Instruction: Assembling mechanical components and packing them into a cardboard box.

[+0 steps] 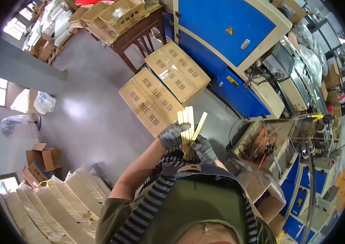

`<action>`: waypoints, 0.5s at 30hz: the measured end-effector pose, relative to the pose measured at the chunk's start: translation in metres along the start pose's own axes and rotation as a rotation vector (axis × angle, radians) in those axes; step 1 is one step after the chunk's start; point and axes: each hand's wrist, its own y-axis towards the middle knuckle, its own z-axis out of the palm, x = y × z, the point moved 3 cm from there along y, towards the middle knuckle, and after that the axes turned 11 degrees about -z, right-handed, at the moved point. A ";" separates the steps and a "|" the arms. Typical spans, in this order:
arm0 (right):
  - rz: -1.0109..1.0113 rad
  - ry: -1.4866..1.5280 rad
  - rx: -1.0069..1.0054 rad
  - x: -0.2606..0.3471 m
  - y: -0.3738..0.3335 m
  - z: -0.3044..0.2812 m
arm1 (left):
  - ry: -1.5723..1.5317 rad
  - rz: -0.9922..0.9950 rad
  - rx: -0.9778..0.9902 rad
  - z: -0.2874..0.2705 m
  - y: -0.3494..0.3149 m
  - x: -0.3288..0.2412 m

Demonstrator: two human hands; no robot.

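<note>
Close in front of my body I hold a bundle of thin, flat, pale wooden sticks (186, 122) that points away from me. My left hand (172, 135), in a grey knit glove, closes round the bundle from the left with its thumb across the front. On the right, my gloved right hand (205, 149) grips the lower part of the sticks. One stick (200, 124) leans out to the right, apart from the others. The lower ends are partly hidden by my hands and striped apron.
Two taped cardboard cartons (152, 101) lie on the floor ahead. A wooden chair (140, 36) bearing open boxes stands beyond them. To the right are a blue and cream machine cabinet (225, 30) and a cluttered bench (258, 142). Wrapped stacks (54, 207) stand at lower left.
</note>
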 end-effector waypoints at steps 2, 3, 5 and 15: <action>-0.192 -0.427 0.121 0.013 0.023 0.020 | -0.113 0.005 0.190 -0.018 -0.011 -0.026; -0.120 -0.423 0.084 -0.005 -0.032 0.028 | -0.206 -0.016 0.220 -0.003 -0.045 0.022; -0.074 -0.508 0.192 0.001 -0.005 0.084 | -0.209 0.072 0.229 -0.040 -0.080 -0.009; 0.151 -0.418 0.340 -0.101 0.139 0.318 | -0.403 0.289 0.075 -0.255 -0.268 -0.103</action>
